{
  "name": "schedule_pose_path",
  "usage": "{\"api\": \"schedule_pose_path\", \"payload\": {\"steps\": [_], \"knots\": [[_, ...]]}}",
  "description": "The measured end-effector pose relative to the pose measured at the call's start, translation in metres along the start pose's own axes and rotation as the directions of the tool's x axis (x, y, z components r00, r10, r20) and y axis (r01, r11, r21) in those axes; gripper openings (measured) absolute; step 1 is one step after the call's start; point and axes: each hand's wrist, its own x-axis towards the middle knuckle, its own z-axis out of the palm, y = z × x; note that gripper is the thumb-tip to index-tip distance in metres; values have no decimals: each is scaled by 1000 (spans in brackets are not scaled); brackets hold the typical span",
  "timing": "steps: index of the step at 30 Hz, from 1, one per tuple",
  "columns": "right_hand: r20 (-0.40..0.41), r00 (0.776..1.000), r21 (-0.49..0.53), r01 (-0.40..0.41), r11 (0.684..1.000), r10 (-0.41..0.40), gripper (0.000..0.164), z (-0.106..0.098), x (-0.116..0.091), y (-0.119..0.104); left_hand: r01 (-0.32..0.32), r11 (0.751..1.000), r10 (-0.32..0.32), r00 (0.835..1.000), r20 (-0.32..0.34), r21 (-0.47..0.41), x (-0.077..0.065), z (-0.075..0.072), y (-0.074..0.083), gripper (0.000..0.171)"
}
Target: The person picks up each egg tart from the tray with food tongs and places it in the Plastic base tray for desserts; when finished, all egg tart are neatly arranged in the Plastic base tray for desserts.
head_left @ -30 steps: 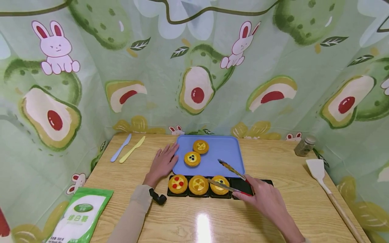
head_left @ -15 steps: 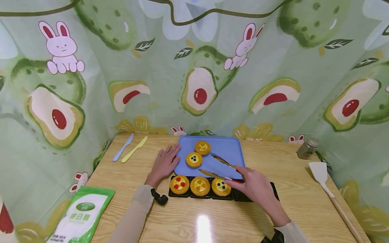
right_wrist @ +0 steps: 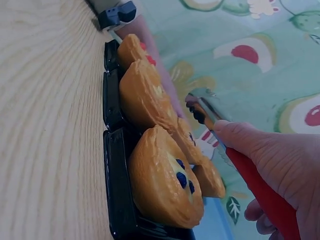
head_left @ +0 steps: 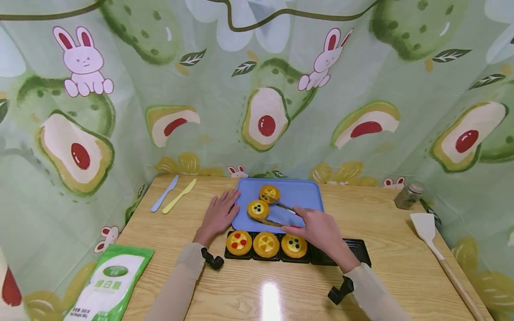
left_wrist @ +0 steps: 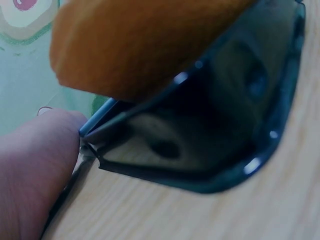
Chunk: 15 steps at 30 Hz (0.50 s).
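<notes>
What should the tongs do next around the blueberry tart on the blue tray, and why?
Probably squeeze gently: the tongs straddle the blueberry tart on the tray, one arm along its near side, the other on its far side. Gently seems wise, since the rear tart lies close behind. Whether both arms touch the blueberry tart, I can't tell.

Tongs [head_left: 286, 207]: metal arms. Blue tray [head_left: 299, 191]: smooth plastic. Tabletop [head_left: 313, 285]: glossy wood-grain.
</notes>
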Motion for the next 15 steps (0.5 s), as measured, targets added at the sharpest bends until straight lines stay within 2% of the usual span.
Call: {"api": "schedule_pose_path", "payload": {"steps": [8,15], "knots": [[71,997,29,-24,999,22,68,7,15,-1,-8,1000,8,1000,-7,12,0,2,-2,60],[128,991,29,-35,999,31,60,12,25,-1,-4,1000,4,1000,-3,8,0,0,-1,60]]}}
